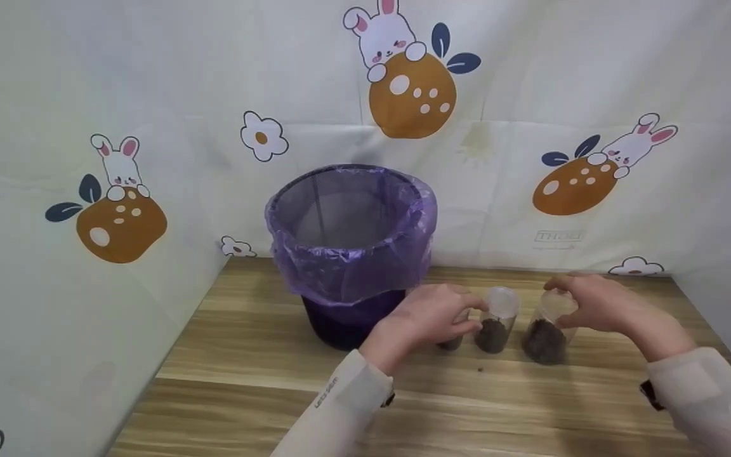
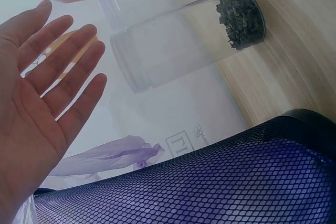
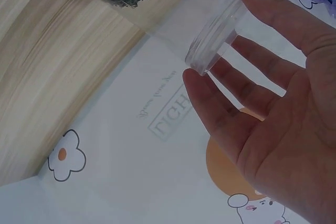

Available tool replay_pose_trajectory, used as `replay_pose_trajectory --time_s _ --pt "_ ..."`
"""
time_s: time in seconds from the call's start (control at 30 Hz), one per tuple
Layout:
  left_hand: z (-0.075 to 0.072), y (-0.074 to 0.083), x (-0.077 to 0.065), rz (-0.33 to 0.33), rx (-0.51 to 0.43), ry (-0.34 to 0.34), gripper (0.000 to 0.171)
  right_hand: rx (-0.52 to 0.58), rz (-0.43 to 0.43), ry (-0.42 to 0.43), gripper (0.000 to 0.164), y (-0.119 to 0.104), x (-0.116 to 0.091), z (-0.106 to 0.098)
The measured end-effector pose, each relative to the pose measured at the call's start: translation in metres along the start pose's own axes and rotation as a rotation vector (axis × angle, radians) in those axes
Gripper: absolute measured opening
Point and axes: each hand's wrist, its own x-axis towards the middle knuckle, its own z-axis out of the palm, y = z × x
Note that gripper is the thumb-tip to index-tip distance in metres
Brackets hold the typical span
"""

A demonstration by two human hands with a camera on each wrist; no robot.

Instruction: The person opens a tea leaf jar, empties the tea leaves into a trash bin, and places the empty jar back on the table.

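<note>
Three clear jars hold dark, crinkled dried leaves at their bottoms. My right hand (image 1: 603, 308) holds the rightmost jar (image 1: 544, 343) by its clear lid (image 3: 215, 40), thumb on one side and fingertips at the opposite rim. Beside it is the middle jar (image 1: 492, 333). My left hand (image 1: 432, 314) is over the leftmost jar (image 1: 451, 344) and partly hides it in the head view. Seen from the left wrist, the left fingers (image 2: 68, 66) are spread and nearly straight, apart from the nearest jar's lid (image 2: 128, 64).
A dark mesh bin (image 2: 210, 182) lined with a purple bag (image 1: 353, 273) stands left of the jars. A small dark crumb (image 1: 480, 369) lies on the wood-grain table (image 1: 245, 393). Behind hangs a pale cloth (image 1: 505, 158) printed with rabbits and oranges.
</note>
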Motion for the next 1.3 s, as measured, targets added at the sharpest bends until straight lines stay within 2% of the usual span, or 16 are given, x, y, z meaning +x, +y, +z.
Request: replay_pose_trajectory --time_s 0.37,0.73,0.83,0.97,1.3 --pt "0.004 0.000 -0.003 0.001 0.034 0.030 0.031 -0.021 0.010 -0.030 0.054 -0.011 -0.005 -0.012" --pt "0.003 0.000 -0.007 0.028 -0.006 0.055 0.031 -0.031 0.048 -0.075 0.056 -0.027 -0.016 -0.029" --pt "0.004 0.000 -0.008 0.024 -0.094 0.044 0.032 -0.039 0.041 -0.073 0.056 -0.033 -0.019 -0.034" --pt "0.003 -0.001 -0.009 0.007 -0.266 0.023 0.032 -0.044 0.030 -0.075 0.055 -0.040 -0.022 -0.040" --pt "0.008 -0.004 -0.013 -0.024 -0.630 0.044 0.030 -0.031 0.028 -0.110 0.056 -0.061 -0.027 -0.054"
